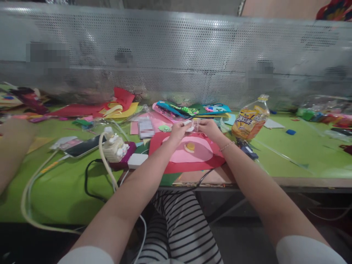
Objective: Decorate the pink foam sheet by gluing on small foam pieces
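My left hand (pixel 178 132) and my right hand (pixel 209 128) meet above the far part of a red paper sheet (pixel 162 165). Fingers of both hands pinch a small clear plastic packet (pixel 195 125) with something white at its left side; its contents are too blurred to name. Below them a pink rounded paper piece (pixel 202 153) lies on the red sheet. A round yellow piece (pixel 190 147) and a curved cream piece (pixel 188 149) rest near its middle. Just beyond my hands lie colourful decorated sheets (pixel 192 109) in blue and green.
An orange-labelled bottle (pixel 250 119) stands to the right. Left are a power strip (pixel 129 152) with plugs, a white charger (pixel 138 160), cables and a phone (pixel 86 146). Another person's arm (pixel 16 146) reaches in at far left. A perforated metal panel (pixel 176 55) closes off the back.
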`<state>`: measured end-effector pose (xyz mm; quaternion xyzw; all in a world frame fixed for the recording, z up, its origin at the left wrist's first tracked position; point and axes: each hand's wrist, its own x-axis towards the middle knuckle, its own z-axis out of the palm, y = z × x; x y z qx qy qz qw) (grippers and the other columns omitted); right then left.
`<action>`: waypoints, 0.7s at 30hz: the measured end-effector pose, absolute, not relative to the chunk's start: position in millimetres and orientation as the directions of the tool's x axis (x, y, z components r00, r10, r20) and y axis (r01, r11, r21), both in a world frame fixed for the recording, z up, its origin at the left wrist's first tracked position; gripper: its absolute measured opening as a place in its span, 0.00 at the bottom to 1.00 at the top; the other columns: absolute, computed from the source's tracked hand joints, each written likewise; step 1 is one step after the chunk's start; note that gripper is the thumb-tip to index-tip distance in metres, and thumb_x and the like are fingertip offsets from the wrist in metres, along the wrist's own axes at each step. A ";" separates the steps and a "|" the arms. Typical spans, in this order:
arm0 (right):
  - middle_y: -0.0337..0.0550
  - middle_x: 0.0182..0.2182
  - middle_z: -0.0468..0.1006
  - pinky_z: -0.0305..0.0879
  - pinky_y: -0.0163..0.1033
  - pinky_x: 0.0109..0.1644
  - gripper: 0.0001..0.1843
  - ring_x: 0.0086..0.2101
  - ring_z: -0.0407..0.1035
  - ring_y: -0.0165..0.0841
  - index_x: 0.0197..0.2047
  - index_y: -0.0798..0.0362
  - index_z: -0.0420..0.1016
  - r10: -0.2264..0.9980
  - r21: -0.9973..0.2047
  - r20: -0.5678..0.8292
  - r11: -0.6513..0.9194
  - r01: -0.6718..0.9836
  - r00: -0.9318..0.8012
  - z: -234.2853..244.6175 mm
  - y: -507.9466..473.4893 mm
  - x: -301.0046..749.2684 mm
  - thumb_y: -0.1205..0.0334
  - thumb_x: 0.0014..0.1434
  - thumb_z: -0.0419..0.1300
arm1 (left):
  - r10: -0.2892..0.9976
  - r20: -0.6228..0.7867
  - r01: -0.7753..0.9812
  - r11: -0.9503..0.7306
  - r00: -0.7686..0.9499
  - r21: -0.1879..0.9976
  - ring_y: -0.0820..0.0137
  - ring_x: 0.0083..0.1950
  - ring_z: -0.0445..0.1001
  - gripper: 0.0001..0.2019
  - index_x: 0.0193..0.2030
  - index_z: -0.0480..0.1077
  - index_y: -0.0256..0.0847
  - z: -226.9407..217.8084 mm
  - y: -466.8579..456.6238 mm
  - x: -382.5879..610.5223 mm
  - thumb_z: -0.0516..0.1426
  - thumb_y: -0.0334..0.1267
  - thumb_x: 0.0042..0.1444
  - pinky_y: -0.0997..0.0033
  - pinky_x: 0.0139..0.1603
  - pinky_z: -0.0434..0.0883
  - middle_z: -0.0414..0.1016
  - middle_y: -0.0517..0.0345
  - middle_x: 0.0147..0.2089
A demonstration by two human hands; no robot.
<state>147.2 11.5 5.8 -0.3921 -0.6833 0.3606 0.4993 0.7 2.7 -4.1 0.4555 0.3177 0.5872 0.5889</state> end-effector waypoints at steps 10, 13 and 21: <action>0.36 0.21 0.71 0.58 0.31 0.28 0.09 0.22 0.60 0.24 0.28 0.57 0.74 0.847 -0.823 0.457 0.519 0.232 -0.273 8.8 9.4 146.0 0.60 0.45 0.61 | 0.956 0.277 -0.101 -0.267 0.099 0.958 0.78 0.17 0.65 0.13 0.25 0.67 0.34 -0.6 0.3 -0.8 0.60 0.42 0.52 0.78 0.21 0.64 0.68 0.62 0.17; 0.35 0.20 0.69 0.57 0.31 0.27 0.08 0.22 0.59 0.24 0.27 0.56 0.72 0.846 -0.801 0.477 0.530 0.277 -0.240 9.1 8.3 145.4 0.60 0.45 0.59 | 0.955 0.285 -0.109 -0.275 0.086 0.955 0.79 0.16 0.64 0.13 0.25 0.65 0.35 0.1 -0.4 -1.2 0.59 0.42 0.52 0.78 0.20 0.63 0.66 0.64 0.16; 0.35 0.21 0.67 0.58 0.33 0.26 0.06 0.22 0.60 0.26 0.28 0.55 0.69 0.841 -0.771 0.519 0.538 0.340 -0.154 2.7 12.3 140.2 0.60 0.49 0.55 | 0.955 0.295 -0.131 -0.295 -0.022 0.946 0.78 0.16 0.64 0.15 0.23 0.64 0.36 -9.6 10.6 1.7 0.58 0.44 0.53 0.79 0.20 0.62 0.65 0.64 0.16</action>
